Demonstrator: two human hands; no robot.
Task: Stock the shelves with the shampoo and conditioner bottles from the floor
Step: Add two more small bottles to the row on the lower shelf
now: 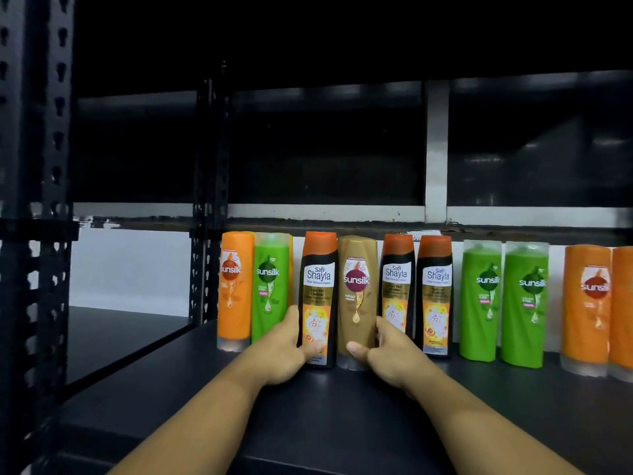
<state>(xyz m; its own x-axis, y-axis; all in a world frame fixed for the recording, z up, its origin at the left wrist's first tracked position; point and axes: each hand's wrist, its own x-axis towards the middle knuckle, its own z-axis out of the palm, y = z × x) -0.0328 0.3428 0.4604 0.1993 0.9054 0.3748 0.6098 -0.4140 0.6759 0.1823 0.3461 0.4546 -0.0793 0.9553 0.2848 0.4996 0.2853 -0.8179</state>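
A row of bottles stands along the back of a dark shelf [342,406]. My left hand [287,351] grips a black Safi Shayla bottle [318,286] with an orange cap, thumb across its lower front. Beside it, my right hand [383,354] grips a gold Sunsilk bottle [356,286], thumb on its lower front and fingers behind its right side. Both bottles stand upright on the shelf and touch each other.
Left of the held pair stand an orange Sunsilk bottle [235,289] and a green one [270,289]. To the right are two more Shayla bottles [435,293], two green Sunsilk bottles [479,299] and orange ones [587,306]. A perforated black upright [34,200] rises at left.
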